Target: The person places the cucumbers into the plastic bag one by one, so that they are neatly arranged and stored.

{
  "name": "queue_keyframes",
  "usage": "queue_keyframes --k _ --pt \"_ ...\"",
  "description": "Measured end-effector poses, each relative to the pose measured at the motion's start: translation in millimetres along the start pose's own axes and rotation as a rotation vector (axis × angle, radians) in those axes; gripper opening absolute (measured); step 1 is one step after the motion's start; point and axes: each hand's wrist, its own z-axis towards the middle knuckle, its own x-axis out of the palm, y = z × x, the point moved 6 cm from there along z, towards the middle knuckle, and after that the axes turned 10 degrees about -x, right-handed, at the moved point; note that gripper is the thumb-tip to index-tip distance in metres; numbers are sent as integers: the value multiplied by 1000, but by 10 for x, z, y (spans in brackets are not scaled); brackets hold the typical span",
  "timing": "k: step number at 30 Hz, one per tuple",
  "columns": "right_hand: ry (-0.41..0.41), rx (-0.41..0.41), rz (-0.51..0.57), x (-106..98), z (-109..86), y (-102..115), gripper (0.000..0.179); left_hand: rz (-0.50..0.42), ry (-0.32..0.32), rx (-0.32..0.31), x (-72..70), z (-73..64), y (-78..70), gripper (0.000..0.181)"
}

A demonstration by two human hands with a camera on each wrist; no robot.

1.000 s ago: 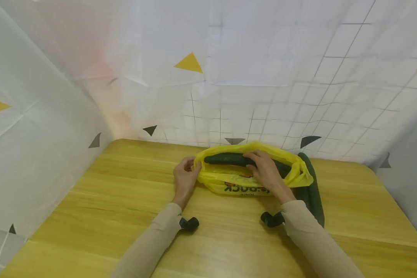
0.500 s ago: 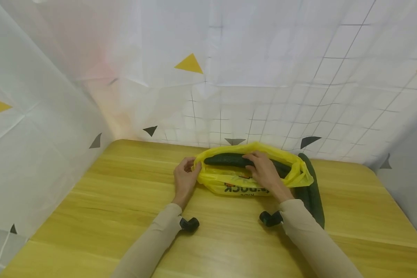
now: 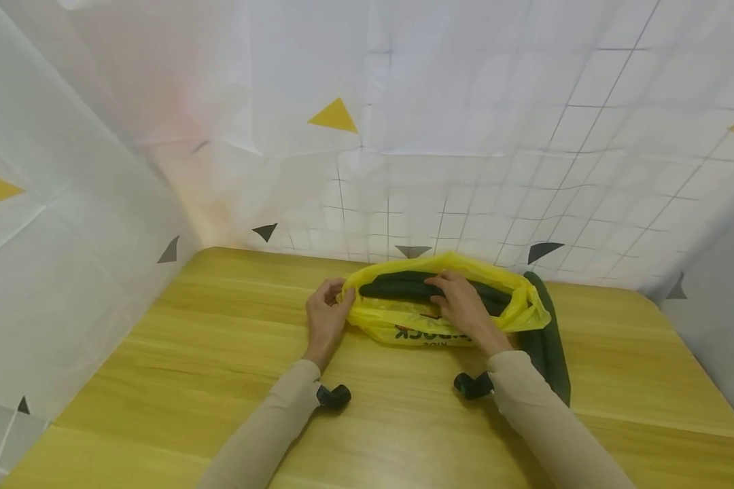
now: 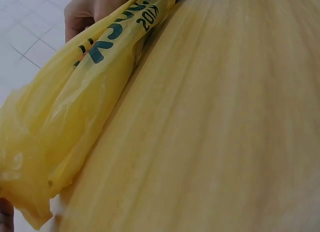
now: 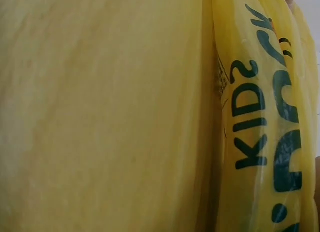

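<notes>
A yellow plastic bag (image 3: 382, 319) with dark lettering lies on its side on the table, its mouth spread. My left hand (image 3: 327, 316) pinches the left edge of the mouth between thumb and fingers. Inside lies a dark green cucumber (image 3: 394, 291), gripped by my right hand (image 3: 463, 305), which reaches in over the near rim. Behind it shows a second cucumber (image 3: 406, 276). Right of the bag, a pair of cucumbers (image 3: 555, 353) lie side by side, partly hidden by my right forearm. The right wrist view shows mostly the bag's printed side (image 5: 250, 117).
The wooden table (image 3: 189, 380) extends on both sides of the bag. A white sheet (image 3: 452, 102) with grid lines and triangles hangs behind its far edge. Small black devices (image 3: 333, 397) sit at both wrists.
The cucumber under my right hand has shifted slightly toward me, and another one now shows behind it in the bag. The right hand has moved a little left; the left stays put.
</notes>
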Motion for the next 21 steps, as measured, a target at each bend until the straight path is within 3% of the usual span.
queue_keyframes --k 6,9,15,21 --pt "40 33 -29 30 -7 6 35 -28 6 -6 49 131 270 20" --pt "56 48 -36 50 -9 -7 36 -30 11 -4 52 142 297 19" --pt "66 56 -47 70 -9 -6 37 -41 28 19 48 128 287 19" --pt "52 47 -79 52 -29 4 38 -46 120 -27 49 12 49 22"
